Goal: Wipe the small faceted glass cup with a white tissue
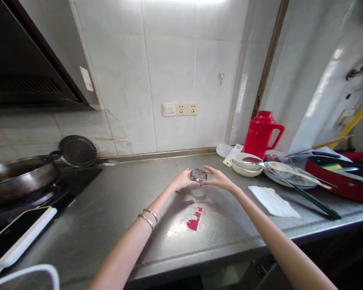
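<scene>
Gripping a small clear round container (199, 175) from opposite sides, likely for steadiness, the left hand's (183, 179) and right hand's (219, 178) fingers are part-spread; it's held above the surface (124, 197), beyond a red scrap (194, 221).

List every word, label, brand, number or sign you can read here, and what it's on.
No text is readable.
Red flask: pale lettering, too small and blurred to read.
Hood: white sticker; any print on it is too blurred to read.
</scene>
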Available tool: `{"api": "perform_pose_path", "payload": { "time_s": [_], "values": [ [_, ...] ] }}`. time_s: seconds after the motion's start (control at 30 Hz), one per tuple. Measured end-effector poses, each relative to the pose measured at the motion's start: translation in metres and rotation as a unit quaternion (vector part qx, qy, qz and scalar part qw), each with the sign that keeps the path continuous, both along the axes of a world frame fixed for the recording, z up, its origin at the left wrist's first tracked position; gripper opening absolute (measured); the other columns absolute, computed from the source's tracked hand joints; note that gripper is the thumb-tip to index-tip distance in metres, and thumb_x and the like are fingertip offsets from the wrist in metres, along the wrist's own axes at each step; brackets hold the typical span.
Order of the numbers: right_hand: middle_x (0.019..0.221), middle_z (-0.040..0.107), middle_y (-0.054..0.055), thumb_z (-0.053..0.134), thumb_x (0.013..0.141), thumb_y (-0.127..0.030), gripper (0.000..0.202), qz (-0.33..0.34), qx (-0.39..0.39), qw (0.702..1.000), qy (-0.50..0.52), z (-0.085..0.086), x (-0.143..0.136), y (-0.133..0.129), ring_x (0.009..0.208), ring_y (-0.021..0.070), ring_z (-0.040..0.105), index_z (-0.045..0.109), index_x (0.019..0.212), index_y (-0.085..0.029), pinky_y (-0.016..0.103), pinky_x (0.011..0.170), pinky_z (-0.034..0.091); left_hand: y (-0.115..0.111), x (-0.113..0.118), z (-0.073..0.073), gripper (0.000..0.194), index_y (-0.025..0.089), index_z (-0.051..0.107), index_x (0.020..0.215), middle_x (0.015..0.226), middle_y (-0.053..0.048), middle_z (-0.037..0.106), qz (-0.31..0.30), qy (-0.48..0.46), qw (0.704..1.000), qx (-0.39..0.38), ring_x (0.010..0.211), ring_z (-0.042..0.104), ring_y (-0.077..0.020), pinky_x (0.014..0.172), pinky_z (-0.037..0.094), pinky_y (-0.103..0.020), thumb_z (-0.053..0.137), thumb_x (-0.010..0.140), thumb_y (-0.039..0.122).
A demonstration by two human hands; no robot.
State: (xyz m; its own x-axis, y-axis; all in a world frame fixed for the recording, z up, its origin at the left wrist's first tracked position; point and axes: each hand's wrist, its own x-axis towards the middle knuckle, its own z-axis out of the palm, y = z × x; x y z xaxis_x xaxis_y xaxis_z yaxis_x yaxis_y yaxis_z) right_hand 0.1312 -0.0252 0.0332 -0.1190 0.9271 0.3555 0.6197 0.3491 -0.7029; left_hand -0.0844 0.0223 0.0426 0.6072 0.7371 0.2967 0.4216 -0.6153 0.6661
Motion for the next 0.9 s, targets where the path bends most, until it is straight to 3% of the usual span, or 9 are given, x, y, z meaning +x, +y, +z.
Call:
{"api": "perform_pose_path", "payload": {
  "time_s": [0.13, 0.2, 0.33, 0.47, 0.67, 0.9],
  "values": [
    [0.126, 0.06, 0.016, 0.084, 0.055, -0.034, 0.095, 0.037, 0.009, 0.999, 0.011, 0.005, -0.075, 0.024, 0.122, 0.0313, 0.052, 0.041, 0.136, -0.012, 0.044, 0.104, 0.039, 0.008, -0.074, 0.008, 0.065, 0.017, 0.063, 0.118, 0.126, -0.01, 0.061, 0.039, 0.023, 0.999, -0.011, 0.125, 0.048, -0.0293, 0.108, 0.033, -0.038, 0.08, 0.058, 0.035],
    [0.126, 0.059, 0.017, 0.085, 0.053, -0.033, 0.096, 0.068, 0.008, 0.998, 0.015, 0.007, -0.114, 0.033, 0.121, 0.032, 0.052, 0.041, 0.137, -0.012, 0.043, 0.103, 0.04, 0.007, -0.113, 0.008, 0.071, 0.017, 0.06, 0.123, 0.133, -0.011, 0.055, 0.084, 0.022, 0.996, -0.021, 0.128, 0.045, -0.0299, 0.11, 0.03, -0.039, 0.08, 0.057, 0.035],
    [0.128, 0.058, 0.017, 0.084, 0.053, -0.038, 0.099, 0.119, 0.008, 0.993, 0.002, 0.005, -0.189, 0.046, 0.125, 0.032, 0.049, 0.04, 0.138, -0.013, 0.044, 0.105, 0.037, -0.003, -0.19, 0.008, 0.071, 0.019, 0.057, 0.126, 0.133, -0.009, 0.055, 0.141, 0.036, 0.989, -0.034, 0.13, 0.043, -0.0284, 0.11, 0.03, -0.039, 0.078, 0.06, 0.034],
    [0.128, 0.057, 0.018, 0.084, 0.053, -0.039, 0.102, 0.163, -0.011, 0.986, 0.007, -0.001, -0.253, 0.05, 0.125, 0.0317, 0.049, 0.038, 0.139, -0.011, 0.042, 0.105, 0.038, -0.017, -0.252, 0.008, 0.068, 0.02, 0.06, 0.123, 0.133, -0.007, 0.056, 0.193, 0.064, 0.978, -0.042, 0.13, 0.043, -0.0282, 0.11, 0.031, -0.037, 0.078, 0.059, 0.03],
    [0.129, 0.057, 0.017, 0.084, 0.053, -0.039, 0.103, 0.207, -0.013, 0.978, 0.001, -0.014, -0.307, 0.05, 0.122, 0.0314, 0.052, 0.037, 0.14, -0.011, 0.041, 0.102, 0.04, -0.03, -0.306, -0.004, 0.064, 0.02, 0.061, 0.121, 0.133, -0.007, 0.055, 0.234, 0.078, 0.968, -0.051, 0.13, 0.043, -0.0272, 0.11, 0.032, -0.035, 0.078, 0.06, 0.029],
    [0.127, 0.059, 0.016, 0.083, 0.054, -0.043, 0.101, 0.218, -0.014, 0.976, -0.023, -0.021, -0.33, 0.049, 0.126, 0.0313, 0.048, 0.039, 0.139, -0.01, 0.038, 0.104, 0.038, -0.035, -0.331, -0.015, 0.068, 0.016, 0.059, 0.122, 0.135, -0.01, 0.053, 0.21, 0.06, 0.973, -0.073, 0.131, 0.041, -0.0291, 0.112, 0.025, -0.039, 0.077, 0.059, 0.034]
  ]
}}
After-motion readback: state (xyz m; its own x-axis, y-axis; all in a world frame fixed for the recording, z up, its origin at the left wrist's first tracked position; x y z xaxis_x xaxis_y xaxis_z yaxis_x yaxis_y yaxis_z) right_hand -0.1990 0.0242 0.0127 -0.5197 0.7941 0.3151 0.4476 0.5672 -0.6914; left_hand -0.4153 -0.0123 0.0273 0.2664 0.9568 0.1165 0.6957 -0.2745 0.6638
